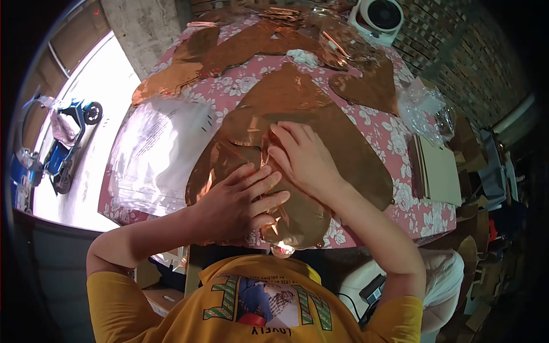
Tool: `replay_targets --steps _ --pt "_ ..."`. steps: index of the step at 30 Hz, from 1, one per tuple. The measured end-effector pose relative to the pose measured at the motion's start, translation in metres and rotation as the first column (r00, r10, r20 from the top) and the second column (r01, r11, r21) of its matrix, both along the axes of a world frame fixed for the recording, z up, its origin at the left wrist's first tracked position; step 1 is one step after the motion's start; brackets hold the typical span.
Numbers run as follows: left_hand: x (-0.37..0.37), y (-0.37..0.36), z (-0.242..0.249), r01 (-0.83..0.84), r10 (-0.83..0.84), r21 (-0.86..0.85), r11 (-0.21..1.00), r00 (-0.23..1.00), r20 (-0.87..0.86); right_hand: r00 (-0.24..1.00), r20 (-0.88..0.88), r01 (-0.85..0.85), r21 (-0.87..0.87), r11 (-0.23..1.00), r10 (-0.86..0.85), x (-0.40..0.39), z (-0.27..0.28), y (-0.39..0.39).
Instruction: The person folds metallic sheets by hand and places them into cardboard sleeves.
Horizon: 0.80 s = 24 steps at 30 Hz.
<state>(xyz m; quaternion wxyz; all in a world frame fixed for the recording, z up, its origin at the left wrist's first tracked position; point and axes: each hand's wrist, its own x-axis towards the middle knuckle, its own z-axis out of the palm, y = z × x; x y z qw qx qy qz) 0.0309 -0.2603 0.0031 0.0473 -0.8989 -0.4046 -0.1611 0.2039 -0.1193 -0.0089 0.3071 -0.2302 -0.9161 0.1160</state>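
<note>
A large copper-coloured foil balloon (354, 154), flat and roughly heart-shaped, lies in front of me with its point away from me. Creased, shiny folds run down its middle. My left hand (249, 197) rests on the lower left part, fingers spread over the crumpled foil. Higher up, my right hand (306, 160) lies on the foil with its fingertips at the central fold. Its thumb is apart from the fingers, and foil shows in the gap. Whatever lies under both palms is hidden.
More copper foil pieces (246, 48) cover the far side of the flowered tablecloth (406, 194). Clear plastic bags (154, 154) lie at left. Cardboard sheets (437, 168) and crinkled plastic (426, 108) are at right. A white fan-like device (377, 17) stands behind. A blue scooter (68, 137) is outside.
</note>
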Motion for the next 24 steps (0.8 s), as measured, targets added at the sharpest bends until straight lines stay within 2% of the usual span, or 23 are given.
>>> replay_targets --steps 2,5,12,14,16,17,19,20,21,23,24 --pt "0.001 0.001 0.0 -0.011 0.011 0.0 1.0 1.0 0.026 1.0 0.023 0.011 0.157 0.988 -0.014 -0.001 -0.007 -0.002" --pt "0.002 0.001 0.003 -0.031 0.034 -0.044 0.999 0.998 0.057 0.994 0.093 0.037 0.177 0.984 -0.054 -0.001 -0.006 -0.005" --pt "-0.003 0.004 0.011 -0.021 0.031 -0.098 0.995 0.995 0.097 0.988 0.133 0.055 0.166 0.985 -0.077 -0.002 -0.005 -0.005" --pt "-0.004 0.004 0.016 0.002 0.034 -0.182 0.983 0.98 0.195 0.989 0.13 0.055 0.162 0.985 -0.076 -0.002 -0.005 -0.005" --pt "-0.013 0.007 0.02 0.089 0.05 -0.262 0.961 0.875 0.481 0.99 0.124 0.052 0.151 0.987 -0.071 -0.002 -0.005 -0.005" --pt "-0.023 0.006 0.021 0.024 0.078 -0.19 0.982 0.855 0.513 0.989 0.125 0.058 0.15 0.987 -0.078 -0.002 -0.005 -0.005" --pt "-0.043 -0.002 0.037 -0.278 0.443 -0.381 0.882 0.768 0.464 0.987 0.132 0.07 0.144 0.987 -0.089 -0.003 -0.005 -0.005" --pt "-0.062 -0.001 0.023 -0.307 0.475 -0.367 0.878 0.658 0.585 0.989 0.127 0.061 0.137 0.989 -0.079 -0.003 -0.006 -0.006" --pt "-0.063 -0.008 0.044 -0.456 0.649 -0.464 0.76 0.584 0.488 0.988 0.131 0.066 0.137 0.988 -0.084 -0.003 -0.007 -0.005" --pt "-0.076 -0.014 0.048 -0.617 0.747 -0.435 0.657 0.611 0.262 0.988 0.127 0.068 0.146 0.987 -0.087 -0.003 -0.008 -0.004" --pt "-0.076 -0.018 0.046 -0.62 0.753 -0.441 0.649 0.604 0.259 0.989 0.123 0.063 0.146 0.987 -0.081 -0.003 -0.008 -0.004"
